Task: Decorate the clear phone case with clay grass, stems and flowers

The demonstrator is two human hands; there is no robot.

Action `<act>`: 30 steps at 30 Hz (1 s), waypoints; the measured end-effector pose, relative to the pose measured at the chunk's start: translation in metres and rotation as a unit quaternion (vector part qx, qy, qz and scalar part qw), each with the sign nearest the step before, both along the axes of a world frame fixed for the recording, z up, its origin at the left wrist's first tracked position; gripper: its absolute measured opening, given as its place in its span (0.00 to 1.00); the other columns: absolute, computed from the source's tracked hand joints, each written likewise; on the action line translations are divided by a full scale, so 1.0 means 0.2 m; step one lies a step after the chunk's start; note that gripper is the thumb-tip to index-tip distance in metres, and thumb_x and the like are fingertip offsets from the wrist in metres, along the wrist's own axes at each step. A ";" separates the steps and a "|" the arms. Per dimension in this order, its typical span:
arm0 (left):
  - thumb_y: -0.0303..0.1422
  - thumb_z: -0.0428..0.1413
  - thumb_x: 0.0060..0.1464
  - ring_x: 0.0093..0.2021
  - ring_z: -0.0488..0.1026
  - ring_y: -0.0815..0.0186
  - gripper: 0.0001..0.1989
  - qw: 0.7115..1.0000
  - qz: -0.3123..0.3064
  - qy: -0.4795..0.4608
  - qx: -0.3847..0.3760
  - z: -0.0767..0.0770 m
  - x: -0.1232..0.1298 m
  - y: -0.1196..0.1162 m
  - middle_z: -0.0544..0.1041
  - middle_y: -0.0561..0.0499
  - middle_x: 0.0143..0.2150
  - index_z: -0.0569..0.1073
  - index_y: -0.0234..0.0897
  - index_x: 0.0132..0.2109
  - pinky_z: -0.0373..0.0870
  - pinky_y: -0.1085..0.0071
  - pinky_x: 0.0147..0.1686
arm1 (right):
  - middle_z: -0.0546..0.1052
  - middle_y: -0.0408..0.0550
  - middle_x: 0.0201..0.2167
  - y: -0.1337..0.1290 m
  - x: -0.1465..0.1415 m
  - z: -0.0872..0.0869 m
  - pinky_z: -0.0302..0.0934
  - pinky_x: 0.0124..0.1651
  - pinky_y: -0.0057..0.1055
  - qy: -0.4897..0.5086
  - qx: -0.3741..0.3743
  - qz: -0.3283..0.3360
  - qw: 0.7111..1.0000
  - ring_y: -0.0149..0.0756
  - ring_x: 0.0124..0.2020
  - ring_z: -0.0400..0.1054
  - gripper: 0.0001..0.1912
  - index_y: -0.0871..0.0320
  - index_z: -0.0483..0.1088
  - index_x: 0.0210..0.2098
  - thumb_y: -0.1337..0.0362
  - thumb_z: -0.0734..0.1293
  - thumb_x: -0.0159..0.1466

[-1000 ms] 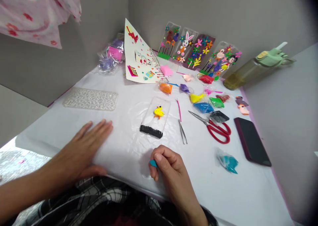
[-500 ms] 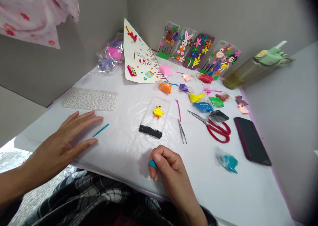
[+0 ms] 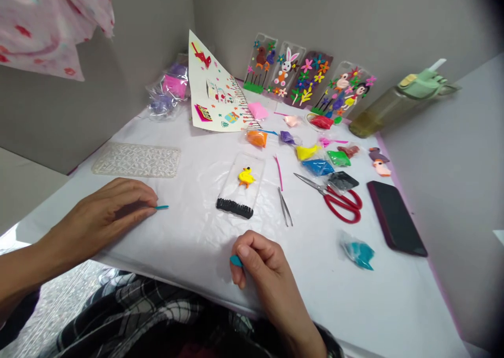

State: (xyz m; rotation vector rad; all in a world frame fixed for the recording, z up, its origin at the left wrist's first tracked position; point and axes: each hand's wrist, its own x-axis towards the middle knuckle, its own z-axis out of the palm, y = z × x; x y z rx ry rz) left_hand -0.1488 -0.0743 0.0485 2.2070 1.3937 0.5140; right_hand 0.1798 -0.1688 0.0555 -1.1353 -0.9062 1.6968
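Observation:
My left hand [image 3: 108, 206] is at the left of the table, its thumb and fingertips pinched on a slim teal clay modelling tool [image 3: 162, 207]. Most of that tool is hidden by the fingers. Near the front edge, my right hand [image 3: 258, 258] is closed round a small lump of teal clay [image 3: 235, 261], which pokes out beside the thumb. Between and beyond the hands lies a clear phone case [image 3: 236, 186] bearing a yellow clay duck [image 3: 247, 176] and a fringed black clay strip [image 3: 234, 208] along its near end.
Right of the case are tweezers [image 3: 284, 208], a pink tool [image 3: 279, 173], red-handled scissors [image 3: 340, 206], a phone [image 3: 396, 219] and a teal clay packet [image 3: 358, 250]. A textured clear case [image 3: 136, 160] lies left. Decorated cases [image 3: 289, 66] and a bottle [image 3: 397, 101] stand behind.
My left hand was spread beside the teal tool; its fingers have come together and pinched it, turning the tool flatter. My right hand still holds the teal clay. The view has shifted slightly.

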 end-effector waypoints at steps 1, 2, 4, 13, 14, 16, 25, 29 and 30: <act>0.58 0.57 0.73 0.60 0.79 0.52 0.20 0.999 0.008 -0.013 -0.029 0.02 0.00 0.00 0.85 0.56 0.55 0.82 0.49 0.50 0.73 0.60 0.63 | 0.74 0.40 0.22 0.00 0.00 0.00 0.58 0.32 0.29 0.001 0.000 0.002 1.000 0.30 0.24 0.62 0.27 0.55 0.73 0.31 0.40 0.75 0.73; 0.59 0.58 0.72 0.60 0.80 0.53 0.21 0.998 0.017 -0.022 -0.059 0.04 0.00 0.01 0.86 0.58 0.56 0.82 0.50 0.51 0.73 0.63 0.63 | 0.74 0.40 0.22 0.00 0.00 0.00 0.57 0.32 0.29 0.004 0.000 0.004 1.000 0.30 0.24 0.61 0.27 0.55 0.73 0.31 0.40 0.75 0.73; 0.60 0.59 0.71 0.59 0.81 0.56 0.22 0.994 0.025 -0.026 -0.100 0.09 0.03 0.03 0.87 0.59 0.56 0.84 0.50 0.52 0.73 0.68 0.61 | 0.73 0.40 0.22 0.00 0.00 0.00 0.57 0.32 0.29 0.008 0.000 0.007 1.000 0.30 0.24 0.61 0.27 0.55 0.72 0.31 0.39 0.75 0.73; 0.43 0.58 0.74 0.49 0.82 0.65 0.15 0.971 -0.169 -0.060 -0.159 0.27 0.39 0.36 0.88 0.55 0.48 0.88 0.43 0.48 0.72 0.73 0.54 | 0.73 0.40 0.22 0.00 -0.01 0.00 0.57 0.31 0.28 0.013 -0.012 0.016 1.000 0.29 0.23 0.61 0.29 0.55 0.71 0.31 0.37 0.75 0.72; 0.42 0.57 0.72 0.48 0.82 0.65 0.15 0.964 -0.192 -0.059 -0.173 0.26 0.43 0.40 0.88 0.55 0.47 0.87 0.42 0.48 0.72 0.73 0.53 | 0.73 0.40 0.22 0.00 -0.01 0.01 0.57 0.31 0.28 0.017 -0.014 0.018 1.000 0.29 0.24 0.61 0.29 0.55 0.72 0.32 0.37 0.75 0.71; 0.43 0.58 0.69 0.45 0.82 0.64 0.15 0.954 -0.222 -0.055 -0.192 0.24 0.50 0.46 0.88 0.54 0.45 0.86 0.41 0.48 0.73 0.73 0.49 | 0.72 0.40 0.23 0.00 -0.01 0.01 0.58 0.32 0.28 0.026 -0.019 0.021 0.999 0.29 0.24 0.61 0.29 0.55 0.72 0.32 0.36 0.75 0.71; 0.41 0.57 0.67 0.40 0.78 0.64 0.13 0.932 -0.293 -0.027 -0.210 0.18 0.65 0.57 0.85 0.53 0.39 0.82 0.38 0.42 0.71 0.73 0.42 | 0.73 0.40 0.24 0.00 0.00 0.00 0.56 0.32 0.29 0.046 -0.030 0.038 0.998 0.30 0.25 0.61 0.29 0.55 0.72 0.33 0.35 0.75 0.71; 0.41 0.56 0.68 0.40 0.78 0.63 0.13 0.930 -0.307 -0.015 -0.203 0.16 0.67 0.60 0.85 0.52 0.39 0.82 0.39 0.41 0.72 0.72 0.43 | 0.73 0.41 0.25 0.00 0.00 -0.01 0.57 0.32 0.28 0.059 -0.033 0.039 0.997 0.30 0.25 0.62 0.28 0.55 0.72 0.34 0.36 0.75 0.72; 0.41 0.56 0.68 0.41 0.78 0.62 0.13 0.930 -0.308 -0.011 -0.200 0.16 0.68 0.60 0.85 0.51 0.40 0.82 0.39 0.42 0.71 0.72 0.43 | 0.73 0.41 0.25 0.00 0.00 0.00 0.57 0.32 0.28 0.060 -0.033 0.039 0.997 0.29 0.25 0.62 0.28 0.55 0.72 0.34 0.36 0.75 0.72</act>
